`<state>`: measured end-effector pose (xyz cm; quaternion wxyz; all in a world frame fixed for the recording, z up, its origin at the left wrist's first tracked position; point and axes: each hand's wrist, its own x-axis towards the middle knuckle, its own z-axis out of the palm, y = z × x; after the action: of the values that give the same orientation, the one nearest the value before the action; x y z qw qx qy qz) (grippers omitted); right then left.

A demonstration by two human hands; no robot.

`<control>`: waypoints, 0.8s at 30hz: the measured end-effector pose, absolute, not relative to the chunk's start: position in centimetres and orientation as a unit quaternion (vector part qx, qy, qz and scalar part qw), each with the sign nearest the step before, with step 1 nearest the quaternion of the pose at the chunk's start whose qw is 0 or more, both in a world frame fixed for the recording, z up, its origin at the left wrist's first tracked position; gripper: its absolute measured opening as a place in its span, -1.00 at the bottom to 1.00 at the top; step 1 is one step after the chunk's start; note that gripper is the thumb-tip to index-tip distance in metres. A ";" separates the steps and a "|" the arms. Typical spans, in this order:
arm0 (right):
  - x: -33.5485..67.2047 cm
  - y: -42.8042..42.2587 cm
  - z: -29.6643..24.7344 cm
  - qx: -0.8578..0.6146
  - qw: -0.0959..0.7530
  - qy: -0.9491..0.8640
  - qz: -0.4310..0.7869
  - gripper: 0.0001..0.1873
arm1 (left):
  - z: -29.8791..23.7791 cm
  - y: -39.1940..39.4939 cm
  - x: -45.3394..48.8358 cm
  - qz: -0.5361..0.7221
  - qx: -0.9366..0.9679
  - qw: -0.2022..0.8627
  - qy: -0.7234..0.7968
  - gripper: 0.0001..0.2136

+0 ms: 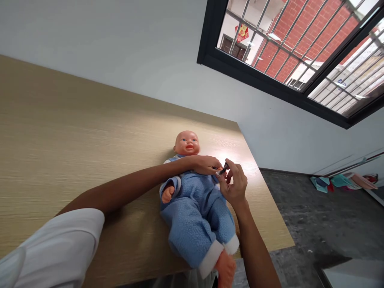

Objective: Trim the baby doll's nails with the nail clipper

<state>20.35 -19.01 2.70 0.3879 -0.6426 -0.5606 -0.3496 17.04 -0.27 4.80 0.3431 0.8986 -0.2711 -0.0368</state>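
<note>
Two bare hands meet over a doll near the middle of my feed. At the far left I see a white sleeve (60, 244) of smooth cloth over my upper arm. From it the left forearm runs bare and nearly straight across the table (75, 132), a broad slab of pale wood-grain laminate with fine streaks along its length.

The doll (195, 212) lies on its back on that table, close to the near edge. Its head points toward the wall (120, 48) and one bare plastic foot sticks out past the edge. The head is round, hard, glossy plastic. The suit is nubbly blue fleece with white ribbed cuffs, and one small plastic fist points up on the left side.

My left hand (205, 164) lies palm down across the doll's chest, fingers curled shut on the doll's far arm, which is hidden under them. Right at its fingertips is a small metal tool (222, 169), dark, shiny and slim, too small for me to tell more. My right hand (235, 186) comes up from the lower edge with the wrist bent. Its thumb and fingertips are pinched on that tool and the other fingers are loosely folded.

Further right the table ends and a rough grey floor (315, 224) shows, with some coloured sheets (327, 183) lying by the wall, below a black-framed barred window (300, 52).
</note>
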 end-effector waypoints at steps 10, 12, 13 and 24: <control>20.3 -19.0 2.8 -0.639 0.392 -0.561 -0.352 -0.52 | 5.4 -0.5 16.8 -0.053 0.899 0.338 -0.274 -0.65; 20.3 -19.0 2.9 -0.640 0.388 -0.560 -0.355 -0.53 | 5.4 -0.6 16.8 -0.053 0.899 0.337 -0.275 -0.64; 20.3 -19.0 2.9 -0.640 0.387 -0.560 -0.356 -0.54 | 5.4 -0.5 16.9 -0.053 0.899 0.338 -0.275 -0.64; 20.3 -19.0 2.9 -0.640 0.391 -0.560 -0.354 -0.55 | 5.3 -0.5 16.8 -0.042 0.892 0.354 -0.278 -0.68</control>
<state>20.26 -19.01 2.93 0.3907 -0.6397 -0.5595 -0.3536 16.85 -0.48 5.27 0.3544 0.8917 -0.2784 -0.0419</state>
